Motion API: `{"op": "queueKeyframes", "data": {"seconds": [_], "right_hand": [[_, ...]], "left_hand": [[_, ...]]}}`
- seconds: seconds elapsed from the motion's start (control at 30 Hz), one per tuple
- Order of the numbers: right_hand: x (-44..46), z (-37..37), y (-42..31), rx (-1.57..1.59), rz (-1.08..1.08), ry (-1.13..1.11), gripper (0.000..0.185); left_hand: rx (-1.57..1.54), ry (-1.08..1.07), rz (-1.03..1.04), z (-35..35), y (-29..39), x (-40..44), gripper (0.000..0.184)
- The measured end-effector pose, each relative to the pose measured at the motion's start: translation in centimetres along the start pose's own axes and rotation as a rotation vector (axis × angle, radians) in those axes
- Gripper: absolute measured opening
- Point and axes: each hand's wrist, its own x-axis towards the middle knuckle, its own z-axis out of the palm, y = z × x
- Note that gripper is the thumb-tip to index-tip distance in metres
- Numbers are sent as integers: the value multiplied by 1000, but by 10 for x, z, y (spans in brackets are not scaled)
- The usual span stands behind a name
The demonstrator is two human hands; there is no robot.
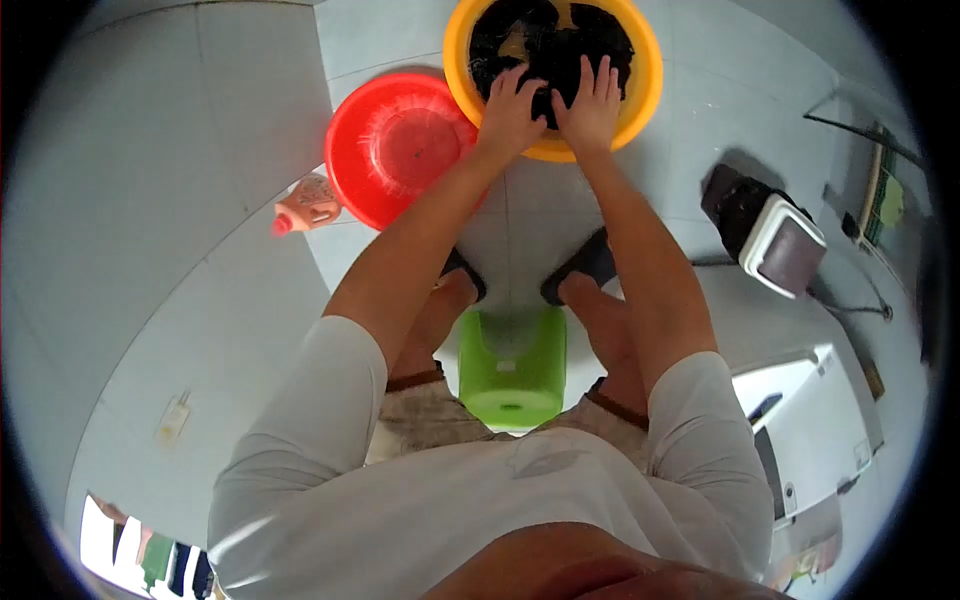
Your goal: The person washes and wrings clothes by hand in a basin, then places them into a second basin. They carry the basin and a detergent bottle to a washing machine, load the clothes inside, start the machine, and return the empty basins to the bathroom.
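A yellow basin (652, 75) stands on the tiled floor at the top of the head view, holding soaked black cloth (600, 38) in what looks like water. My left hand (512, 112) reaches over the basin's near rim, fingers spread on the cloth's near edge. Beside it, my right hand (590, 105) rests on the same cloth with its fingers stretched forward and apart. Neither hand appears to grip anything. Fingertips partly merge with the dark cloth. Touching the yellow basin on its left is a red basin (385, 175) with nothing visible inside.
An orange bottle with a red cap (315, 203) lies by the red basin. Between my legs is a green plastic stool (510, 375). To the right are a bin with a white-rimmed lid (790, 248) and a white appliance (815, 430). A wall (150, 260) runs along the left.
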Motion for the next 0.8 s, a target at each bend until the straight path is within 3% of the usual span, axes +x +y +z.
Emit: {"op": "queueKeyframes", "data": {"seconds": [0.07, 0.1, 0.17, 0.23, 0.3, 0.37, 0.43, 0.57, 0.6, 0.63, 0.73, 0.8], "right_hand": [[10, -23, -14, -301, 58, -38, 90], [7, 33, 35, -347, 50, -41, 90], [18, 48, 31, -416, 30, -65, 85], [27, 56, 42, -446, -6, -26, 79], [41, 44, 49, -487, 87, -245, 71], [40, 29, 45, -556, 16, -207, 62], [36, 15, 43, -422, 139, -435, 60], [15, 1, 53, -167, 281, -607, 58], [11, -10, 50, -91, 287, -643, 56], [8, -18, 48, -96, 279, -635, 56], [7, -39, 48, 36, 148, -808, 60], [18, -64, 42, 62, 130, -922, 60]], "left_hand": [[287, 193, 67, -13, 30, 8, 79], [242, 204, 76, 50, -24, 37, 79], [458, 208, -19, 53, -40, 51, 74], [471, 170, -43, 52, -40, 55, 73], [478, 128, -54, 55, -36, 52, 72], [340, 72, -61, 65, -47, 49, 75], [271, 78, -20, 63, -42, 41, 70], [-42, 27, 18, 68, -40, 19, 59], [-324, -27, -66, 63, -34, 12, 53], [-326, -18, -59, 60, -28, 6, 53], [-969, 19, -325, 35, 4, -15, 59], [-888, -15, -353, 32, -6, -1, 60]]}}
